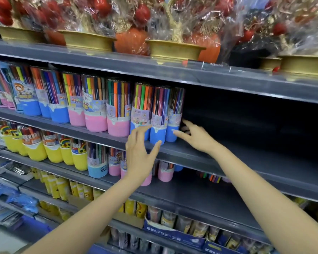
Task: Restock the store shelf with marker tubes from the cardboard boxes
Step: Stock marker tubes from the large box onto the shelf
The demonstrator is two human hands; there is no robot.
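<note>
Fingers (pixel 147 128) spread beside marker tubes (pixel 159 116)

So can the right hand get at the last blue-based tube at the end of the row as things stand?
Probably yes. The right hand is open beside the end blue-based tube, fingertips at its base, and the shelf on that side looks bare, so nothing blocks it.

Upright blue- and pink-based marker tubes (pixel 157 116) along shelf (pixel 200 153)

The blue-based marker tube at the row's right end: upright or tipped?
Upright. The blue-based marker tube stands on its base on the shelf, pens pointing up.
</note>
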